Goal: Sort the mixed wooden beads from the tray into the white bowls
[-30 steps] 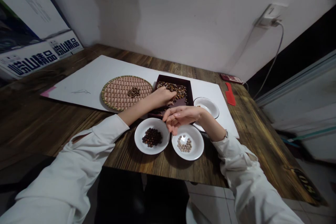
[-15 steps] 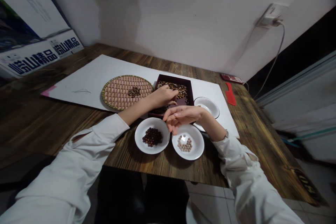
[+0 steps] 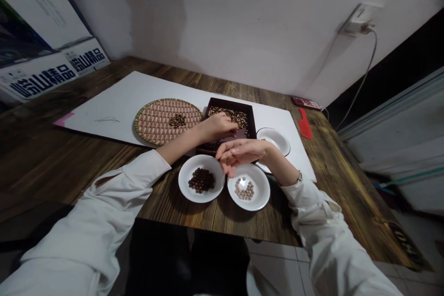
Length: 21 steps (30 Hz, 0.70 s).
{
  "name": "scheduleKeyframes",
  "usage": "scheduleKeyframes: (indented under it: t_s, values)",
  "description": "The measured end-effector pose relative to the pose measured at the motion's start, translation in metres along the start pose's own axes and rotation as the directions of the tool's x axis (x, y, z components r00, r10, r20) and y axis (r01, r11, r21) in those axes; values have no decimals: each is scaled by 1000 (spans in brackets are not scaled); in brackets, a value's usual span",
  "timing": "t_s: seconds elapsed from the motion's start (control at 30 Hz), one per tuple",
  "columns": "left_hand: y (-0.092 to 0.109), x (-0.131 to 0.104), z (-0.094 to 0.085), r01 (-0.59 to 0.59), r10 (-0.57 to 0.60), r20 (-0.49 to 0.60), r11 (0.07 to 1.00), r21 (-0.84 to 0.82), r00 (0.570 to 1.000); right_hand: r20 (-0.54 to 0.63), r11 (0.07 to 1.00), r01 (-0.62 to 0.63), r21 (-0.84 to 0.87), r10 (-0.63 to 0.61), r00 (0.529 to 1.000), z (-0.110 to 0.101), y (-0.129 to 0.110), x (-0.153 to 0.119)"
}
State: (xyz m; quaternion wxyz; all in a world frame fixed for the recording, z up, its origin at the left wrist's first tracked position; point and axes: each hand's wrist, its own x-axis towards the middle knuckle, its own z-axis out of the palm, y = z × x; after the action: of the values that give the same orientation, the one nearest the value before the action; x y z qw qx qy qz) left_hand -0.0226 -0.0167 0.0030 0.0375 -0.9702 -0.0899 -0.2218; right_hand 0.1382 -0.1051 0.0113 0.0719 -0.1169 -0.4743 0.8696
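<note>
My left hand (image 3: pixel 219 126) reaches over a dark red box (image 3: pixel 251 122) of mixed small beads (image 3: pixel 241 119). Its fingers are curled together low over the box, and whatever they hold is hidden. My right hand (image 3: pixel 241 151) hovers at the box's near edge, above the gap between two white bowls, palm turned up with loosely bent fingers spread apart. Nothing shows in it. Dark brown beads (image 3: pixel 201 180) lie in the left bowl (image 3: pixel 184 184). Pale beads (image 3: pixel 244 189) lie in the right bowl (image 3: pixel 261 196).
A round woven mat (image 3: pixel 152 122) left of the box carries a cluster of brown beads (image 3: pixel 178 120). Another white dish (image 3: pixel 279 141) is partly behind my right wrist. A white board (image 3: pixel 121 88) lies beneath, with a red comb-like tool (image 3: pixel 304 125) and a phone-like object (image 3: pixel 306 103) at right.
The fingers of my left hand have shifted slightly to the right inside the box. My right hand and the bowls stay almost where they were.
</note>
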Motion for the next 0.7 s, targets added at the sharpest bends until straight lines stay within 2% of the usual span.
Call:
scheduleKeyframes:
  t_s: [0.13, 0.47, 0.7]
  values:
    - [1, -1, -2, 8, -8, -54, 1000, -2, 999, -7, 1000, 1, 1, -1, 1000, 0, 0, 1]
    - [2, -2, -4, 30, -35, -87, 998, -61, 996, -24, 1000, 0, 9, 1, 1000, 0, 0, 0]
    - [-1, -3, 3, 47, -56, -95, 995, -89, 994, -114, 994, 105, -10, -106, 988, 3, -4, 0]
